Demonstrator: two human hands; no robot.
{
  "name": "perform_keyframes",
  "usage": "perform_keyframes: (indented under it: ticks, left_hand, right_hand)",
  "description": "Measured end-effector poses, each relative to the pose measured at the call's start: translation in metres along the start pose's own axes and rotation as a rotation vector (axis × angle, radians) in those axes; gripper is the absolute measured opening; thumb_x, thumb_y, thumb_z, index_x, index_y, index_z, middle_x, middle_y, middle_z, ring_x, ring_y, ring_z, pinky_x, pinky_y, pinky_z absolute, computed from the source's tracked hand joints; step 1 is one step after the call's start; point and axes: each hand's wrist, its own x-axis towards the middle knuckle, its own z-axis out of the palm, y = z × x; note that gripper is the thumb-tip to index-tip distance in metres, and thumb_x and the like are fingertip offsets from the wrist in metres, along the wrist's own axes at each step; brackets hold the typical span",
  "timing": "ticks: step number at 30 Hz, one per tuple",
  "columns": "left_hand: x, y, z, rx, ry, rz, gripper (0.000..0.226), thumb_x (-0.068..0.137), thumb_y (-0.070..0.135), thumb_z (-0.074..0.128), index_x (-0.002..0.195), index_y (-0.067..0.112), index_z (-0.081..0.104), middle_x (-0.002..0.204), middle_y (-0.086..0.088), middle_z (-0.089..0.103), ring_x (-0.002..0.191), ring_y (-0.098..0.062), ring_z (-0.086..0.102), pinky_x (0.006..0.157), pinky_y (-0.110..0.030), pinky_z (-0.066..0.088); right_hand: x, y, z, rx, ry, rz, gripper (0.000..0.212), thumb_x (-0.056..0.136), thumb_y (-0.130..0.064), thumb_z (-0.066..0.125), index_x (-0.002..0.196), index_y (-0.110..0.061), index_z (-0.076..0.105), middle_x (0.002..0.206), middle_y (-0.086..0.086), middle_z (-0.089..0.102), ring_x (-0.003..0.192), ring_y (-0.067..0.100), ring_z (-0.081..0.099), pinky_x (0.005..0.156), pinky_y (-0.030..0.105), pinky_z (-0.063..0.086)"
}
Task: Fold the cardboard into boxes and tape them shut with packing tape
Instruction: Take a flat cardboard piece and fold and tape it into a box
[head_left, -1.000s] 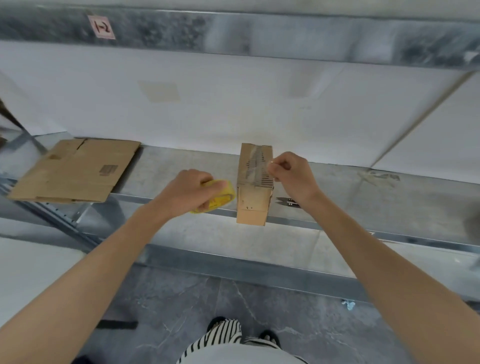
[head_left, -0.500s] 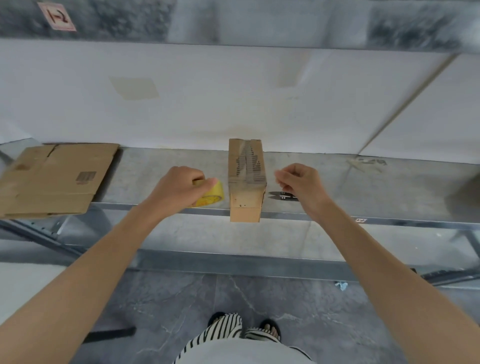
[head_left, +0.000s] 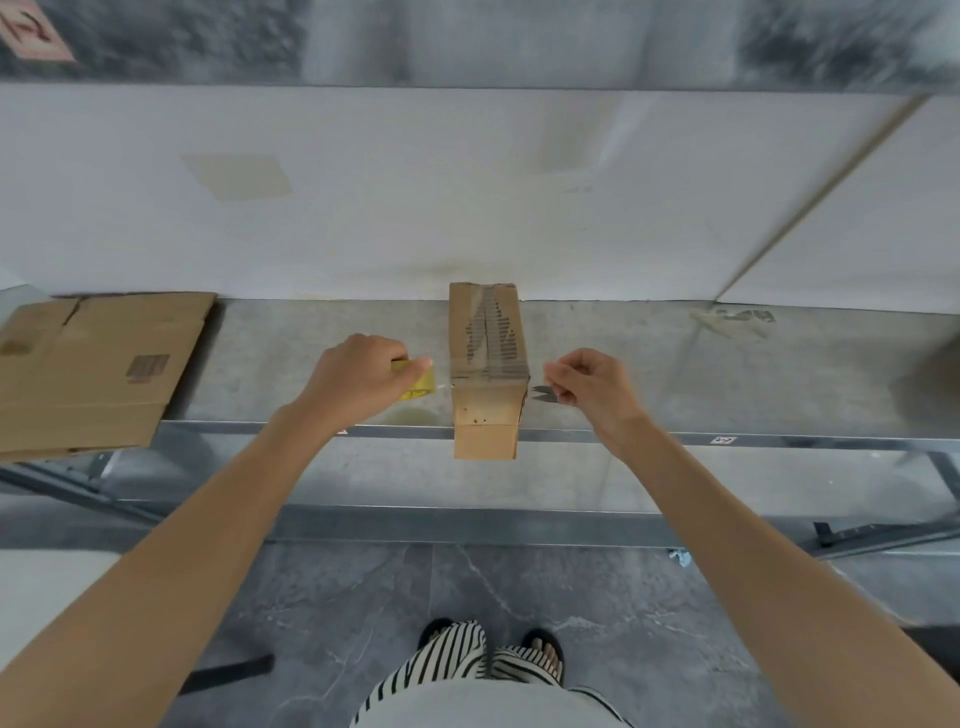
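While we stand before a metal shelf (head_left: 675, 374), its grey, scuffed top runs from nine to three o'clock across our view, with a white wall (head_left: 467, 208) rising straight behind it. A tan patch (head_left: 236, 176) marks that wall toward eleven o'clock. Above, at twelve, a dull metal beam (head_left: 467, 41) closes the bay, and a pink label (head_left: 31, 31) sits on it at the far left.

The box (head_left: 485, 364) lies in the middle of the shelf, long axis pointing from six to twelve, its far end close to the wall and its near end jutting out past the shelf's front lip. Shiny tape shows over the dark print on its top.

At nine o'clock of the box our left hand (head_left: 358, 379) is clenched around the yellow tape roll (head_left: 415, 384), just beside the box wall. At three o'clock our right hand (head_left: 592, 387) has its fingers curled over the small scissors (head_left: 543, 393) that lie beside the box; we cannot tell whether it grasps them.

A flat cardboard sheet (head_left: 98, 369) rests on the shelf far out at nine, well apart from the box. A crumpled tape scrap (head_left: 732, 317) lies toward two o'clock. At six, a grey veined floor (head_left: 519, 597) shows below our striped trousers (head_left: 452, 660).
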Motion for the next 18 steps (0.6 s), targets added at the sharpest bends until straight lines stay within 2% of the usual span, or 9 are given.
perform_keyframes:
  ticks: [5, 8, 10, 12, 14, 17, 18]
  left_hand:
    - [0.004, 0.003, 0.020, 0.009, 0.005, -0.027, 0.047, 0.093, 0.045, 0.049, 0.061, 0.010, 0.051, 0.056, -0.004, 0.052, 0.053, -0.018, 0.046, 0.053, -0.025, 0.032]
    - [0.006, 0.007, 0.033, 0.026, 0.017, -0.001, 0.043, 0.094, 0.043, 0.049, 0.064, 0.012, 0.053, 0.055, -0.001, 0.053, 0.051, -0.016, 0.046, 0.053, -0.027, 0.033]
    - [0.006, 0.008, 0.036, 0.037, 0.030, 0.007, 0.039, 0.095, 0.039, 0.049, 0.065, 0.014, 0.054, 0.053, 0.003, 0.050, 0.048, -0.014, 0.044, 0.053, -0.026, 0.034]
    - [0.005, 0.008, 0.038, 0.031, 0.047, -0.002, 0.039, 0.095, 0.038, 0.049, 0.066, 0.013, 0.056, 0.054, 0.003, 0.052, 0.047, -0.013, 0.044, 0.051, -0.024, 0.033]
    - [0.003, 0.009, 0.037, 0.028, 0.062, -0.005, 0.041, 0.095, 0.039, 0.049, 0.066, 0.011, 0.056, 0.057, 0.001, 0.056, 0.048, -0.013, 0.045, 0.051, -0.024, 0.033]
    - [0.001, 0.014, 0.035, 0.008, 0.049, -0.028, 0.042, 0.095, 0.040, 0.048, 0.063, 0.014, 0.052, 0.054, 0.004, 0.050, 0.049, -0.011, 0.043, 0.052, -0.025, 0.029]
    - [0.001, 0.015, 0.034, -0.001, 0.041, -0.035, 0.042, 0.095, 0.042, 0.048, 0.063, 0.015, 0.051, 0.054, 0.005, 0.049, 0.050, -0.010, 0.043, 0.052, -0.025, 0.029]
  right_hand:
    - [0.008, 0.013, 0.011, -0.017, 0.049, 0.009, 0.016, 0.090, -0.013, 0.062, 0.075, -0.009, 0.057, 0.066, 0.001, 0.059, 0.061, 0.009, 0.053, 0.062, 0.020, 0.048]
    - [0.009, 0.021, 0.027, -0.100, 0.080, -0.011, 0.020, 0.093, -0.020, 0.056, 0.075, -0.013, 0.053, 0.068, 0.000, 0.059, 0.062, 0.011, 0.050, 0.060, 0.021, 0.044]
    - [0.010, 0.024, 0.035, -0.129, 0.119, -0.008, 0.022, 0.095, -0.024, 0.054, 0.074, -0.015, 0.051, 0.071, 0.002, 0.058, 0.064, 0.014, 0.049, 0.061, 0.029, 0.044]
    - [0.012, 0.023, 0.039, -0.193, 0.140, -0.006, 0.020, 0.095, -0.026, 0.054, 0.078, -0.015, 0.051, 0.076, 0.005, 0.060, 0.068, 0.016, 0.051, 0.063, 0.036, 0.048]
    - [0.009, 0.023, 0.037, -0.345, 0.143, -0.009, 0.014, 0.095, -0.025, 0.054, 0.089, -0.013, 0.049, 0.078, 0.003, 0.058, 0.068, 0.016, 0.051, 0.065, 0.037, 0.049]
    - [-0.002, 0.020, 0.035, -0.428, 0.236, -0.154, 0.002, 0.096, -0.013, 0.048, 0.096, -0.011, 0.049, 0.082, 0.003, 0.058, 0.072, 0.018, 0.054, 0.063, 0.033, 0.047]
    - [-0.006, 0.015, 0.036, -0.403, 0.280, -0.220, 0.007, 0.096, -0.012, 0.045, 0.099, -0.011, 0.051, 0.086, 0.003, 0.059, 0.076, 0.018, 0.055, 0.065, 0.032, 0.048]
